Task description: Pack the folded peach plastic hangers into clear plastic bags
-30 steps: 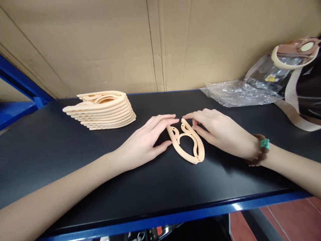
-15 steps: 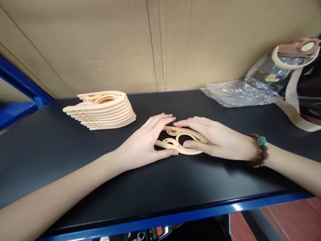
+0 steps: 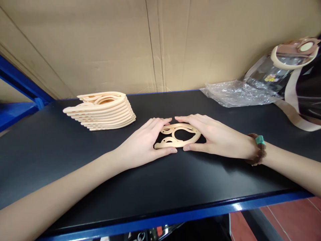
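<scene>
A beige plastic folding hanger [image 3: 173, 144], folded up, lies flat on the black tabletop [image 3: 140, 187]. My left hand [image 3: 144, 144] cups its left end, fingers along the far side and thumb at the near side. From the right, my right hand [image 3: 214, 135] encloses the rounded end in the same way, its thumb by the near edge. The thumbs and fingertips of the two hands almost meet. To the left rises a neat, slightly leaning stack of folded hangers [image 3: 112, 108] of the same kind.
Clear crumpled plastic wrap [image 3: 240, 93] lies at the back right, beside a transparent water bottle [image 3: 278, 72] with a strap and a black shiny bag [image 3: 309, 93]. Cardboard [image 3: 105, 47] stands behind the table. A blue metal edge [image 3: 160, 219] runs along the front.
The right hand's thumb has moved off the hanger's top to its near edge. The hanger has shifted slightly left and away, deeper between the hands.
</scene>
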A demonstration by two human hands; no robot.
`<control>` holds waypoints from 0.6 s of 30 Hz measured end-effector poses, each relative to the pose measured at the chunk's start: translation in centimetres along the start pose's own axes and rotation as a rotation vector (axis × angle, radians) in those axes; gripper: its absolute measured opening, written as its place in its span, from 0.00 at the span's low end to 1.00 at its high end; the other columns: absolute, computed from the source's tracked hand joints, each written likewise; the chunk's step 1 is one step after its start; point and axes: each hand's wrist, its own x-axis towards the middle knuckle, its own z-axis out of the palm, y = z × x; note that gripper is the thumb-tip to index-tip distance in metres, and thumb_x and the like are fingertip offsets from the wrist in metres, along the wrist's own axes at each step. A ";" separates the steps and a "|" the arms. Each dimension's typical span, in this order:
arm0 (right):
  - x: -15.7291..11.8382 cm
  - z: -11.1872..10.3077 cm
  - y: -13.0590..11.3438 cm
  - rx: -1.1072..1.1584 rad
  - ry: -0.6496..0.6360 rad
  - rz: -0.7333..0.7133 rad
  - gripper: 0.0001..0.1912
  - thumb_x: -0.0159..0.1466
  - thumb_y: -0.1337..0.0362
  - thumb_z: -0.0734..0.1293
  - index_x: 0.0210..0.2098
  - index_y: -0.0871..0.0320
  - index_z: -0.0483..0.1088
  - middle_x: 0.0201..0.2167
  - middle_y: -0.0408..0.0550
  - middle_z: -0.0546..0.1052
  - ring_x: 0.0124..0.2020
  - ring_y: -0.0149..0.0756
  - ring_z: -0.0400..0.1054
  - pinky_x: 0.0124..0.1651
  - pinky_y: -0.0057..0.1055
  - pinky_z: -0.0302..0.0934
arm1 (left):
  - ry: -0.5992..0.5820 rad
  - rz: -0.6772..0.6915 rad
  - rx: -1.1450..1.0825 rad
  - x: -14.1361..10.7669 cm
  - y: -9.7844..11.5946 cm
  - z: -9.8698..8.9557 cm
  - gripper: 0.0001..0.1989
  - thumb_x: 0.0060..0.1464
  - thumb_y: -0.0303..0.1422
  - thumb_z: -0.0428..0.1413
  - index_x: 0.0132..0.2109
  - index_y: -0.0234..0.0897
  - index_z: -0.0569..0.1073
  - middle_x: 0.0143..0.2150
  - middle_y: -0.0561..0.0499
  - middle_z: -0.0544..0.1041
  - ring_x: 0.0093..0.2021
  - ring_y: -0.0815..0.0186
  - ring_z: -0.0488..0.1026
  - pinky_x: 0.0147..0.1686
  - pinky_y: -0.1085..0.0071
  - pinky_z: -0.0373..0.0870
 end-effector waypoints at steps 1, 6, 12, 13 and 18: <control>0.0 0.0 0.0 -0.014 0.010 0.017 0.35 0.63 0.47 0.65 0.65 0.55 0.56 0.58 0.54 0.69 0.54 0.47 0.65 0.54 0.46 0.61 | 0.002 -0.001 0.009 0.0 0.0 0.0 0.36 0.56 0.50 0.57 0.63 0.35 0.59 0.59 0.40 0.68 0.58 0.52 0.66 0.55 0.53 0.68; 0.0 0.2 -0.1 -0.073 0.043 0.037 0.36 0.62 0.46 0.66 0.64 0.57 0.56 0.56 0.54 0.72 0.52 0.47 0.67 0.52 0.45 0.61 | 0.012 0.032 0.061 -0.1 0.2 0.0 0.35 0.57 0.49 0.56 0.62 0.31 0.60 0.57 0.38 0.69 0.56 0.53 0.66 0.54 0.55 0.67; 0.4 0.4 -0.8 -0.077 0.100 -0.022 0.32 0.61 0.47 0.67 0.59 0.56 0.62 0.51 0.53 0.75 0.46 0.45 0.70 0.50 0.43 0.62 | -0.005 0.052 0.053 0.0 0.4 -0.4 0.31 0.57 0.48 0.57 0.61 0.36 0.62 0.56 0.41 0.71 0.54 0.53 0.67 0.53 0.55 0.67; 0.4 0.4 -0.9 -0.070 0.094 -0.030 0.32 0.62 0.47 0.67 0.59 0.57 0.62 0.50 0.53 0.75 0.46 0.45 0.70 0.50 0.43 0.61 | -0.007 0.056 0.051 0.1 0.5 -0.6 0.30 0.57 0.47 0.57 0.60 0.36 0.63 0.54 0.42 0.72 0.53 0.53 0.68 0.51 0.56 0.68; 0.4 -0.5 -0.8 0.049 0.061 -0.022 0.30 0.64 0.46 0.65 0.60 0.55 0.62 0.52 0.53 0.75 0.49 0.45 0.69 0.52 0.44 0.60 | -0.019 0.074 0.080 0.2 1.4 -1.2 0.27 0.57 0.46 0.57 0.58 0.37 0.65 0.49 0.44 0.74 0.48 0.55 0.70 0.48 0.58 0.69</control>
